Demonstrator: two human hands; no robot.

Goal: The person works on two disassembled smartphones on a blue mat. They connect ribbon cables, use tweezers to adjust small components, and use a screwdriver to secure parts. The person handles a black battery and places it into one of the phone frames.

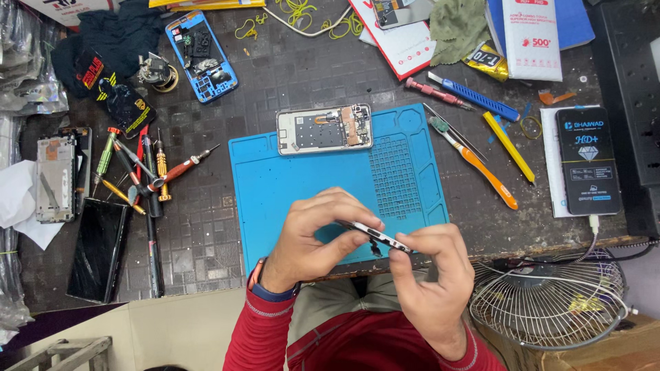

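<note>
Spreading beyond both hands, the dark worktop point(289, 69) carries a blue mat point(302, 185), whose near edge lies under the hands. Just past the hands, an opened phone point(324, 129) lies on the mat's far edge. A wire fan guard point(550, 302) sits right of the right hand; screwdrivers point(137, 172) lie well left of the left hand. The left hand point(309, 240) and right hand point(433, 278) together pinch a thin phone frame point(375, 235) edge-on, fingertips closed on it, above the mat's near edge.
</note>
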